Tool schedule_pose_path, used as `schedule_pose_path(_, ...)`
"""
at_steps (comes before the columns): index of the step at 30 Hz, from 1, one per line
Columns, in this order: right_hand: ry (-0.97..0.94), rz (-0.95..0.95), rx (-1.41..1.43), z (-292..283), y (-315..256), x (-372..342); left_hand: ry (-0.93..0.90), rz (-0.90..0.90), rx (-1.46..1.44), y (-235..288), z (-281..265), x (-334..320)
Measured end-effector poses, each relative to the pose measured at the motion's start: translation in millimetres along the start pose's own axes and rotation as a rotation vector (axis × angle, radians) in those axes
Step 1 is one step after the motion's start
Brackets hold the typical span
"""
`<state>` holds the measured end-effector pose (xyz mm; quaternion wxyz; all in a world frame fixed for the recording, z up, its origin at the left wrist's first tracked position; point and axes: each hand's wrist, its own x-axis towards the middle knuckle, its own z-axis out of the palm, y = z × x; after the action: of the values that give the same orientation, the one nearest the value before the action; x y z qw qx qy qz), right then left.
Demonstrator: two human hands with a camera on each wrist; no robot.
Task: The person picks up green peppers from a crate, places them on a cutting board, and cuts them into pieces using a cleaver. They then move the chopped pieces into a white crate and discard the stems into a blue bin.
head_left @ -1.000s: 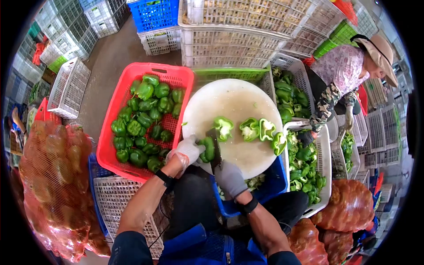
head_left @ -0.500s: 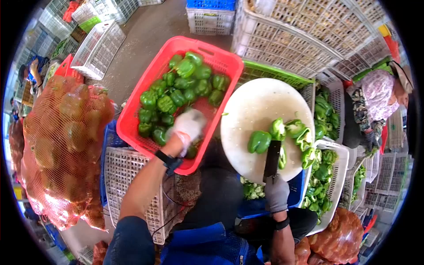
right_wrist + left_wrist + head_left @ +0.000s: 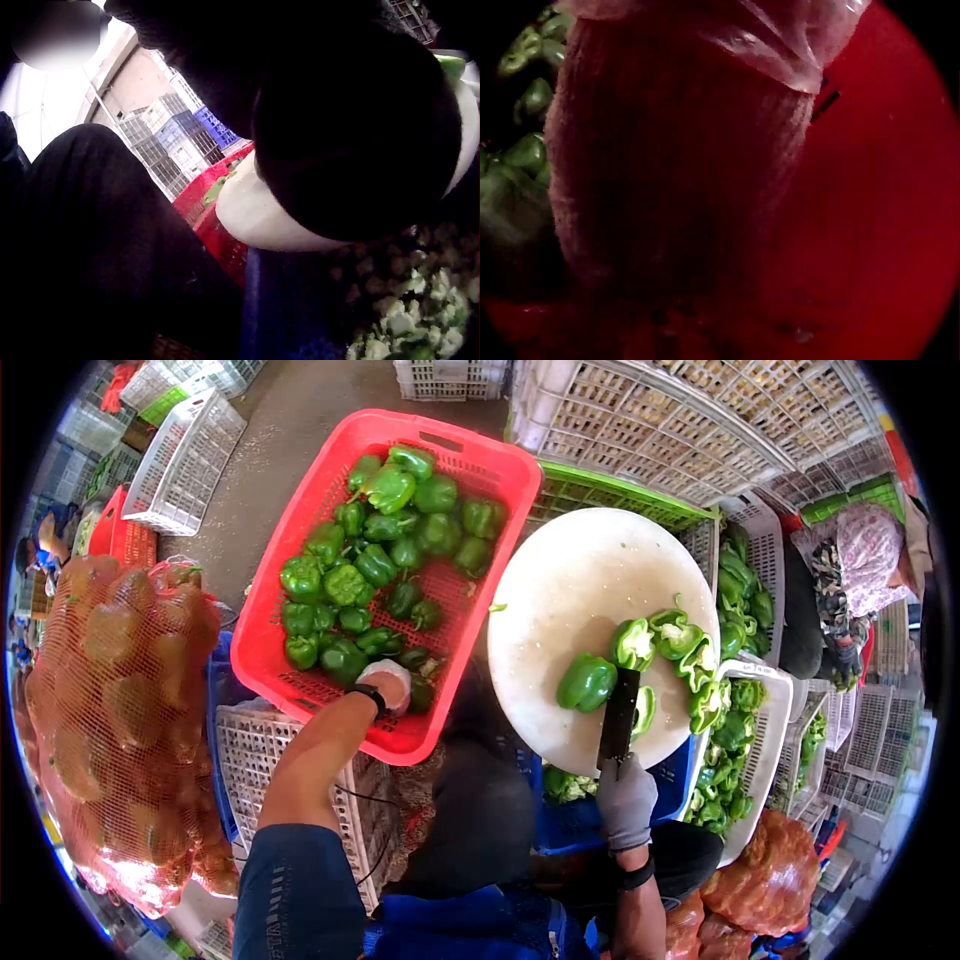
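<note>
The gloved left hand [image 3: 388, 686] reaches down into the red basket [image 3: 262, 660] among whole green peppers [image 3: 347, 585]; its fingers are hidden in the head view, and the left wrist view is too dark to show them. The gloved right hand [image 3: 628, 800] grips the handle of a dark, broad-bladed knife [image 3: 618, 718], whose blade lies over the round white board [image 3: 545, 590]. Left of the blade sits a whole pepper [image 3: 587, 683]. Cut pepper pieces [image 3: 633, 644] lie above and right of it, one piece [image 3: 643, 710] directly beside the blade.
A blue bin [image 3: 560, 828] with pale cores stands under the board. A white crate [image 3: 765, 760] of cut peppers is at its right. Mesh sacks [image 3: 120, 720] stand left, stacked crates [image 3: 660, 430] behind. Another person [image 3: 865, 560] sits at the right.
The left hand left the board and moved into the red basket, lately toward its near edge. The right hand moved with the knife to beside the whole pepper. The head view shifted.
</note>
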<state>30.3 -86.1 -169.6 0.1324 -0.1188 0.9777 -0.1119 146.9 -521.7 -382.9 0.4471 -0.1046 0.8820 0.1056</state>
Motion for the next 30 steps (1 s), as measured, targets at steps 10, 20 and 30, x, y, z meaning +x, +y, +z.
schedule_pose_path(10,0.126,-0.107,-0.008,7.4,9.9,-0.1,0.041,0.103,-1.384,21.9,-140.0,-128.0)
schedule_pose_path(20,0.154,0.019,0.124,-13.1,-3.1,-30.0,0.232,0.096,-1.246,162.9,-174.9,-148.4)
schedule_pose_path(30,0.073,-0.304,0.265,-18.3,-56.0,-6.1,0.958,0.117,-0.697,169.1,-134.5,-66.7)
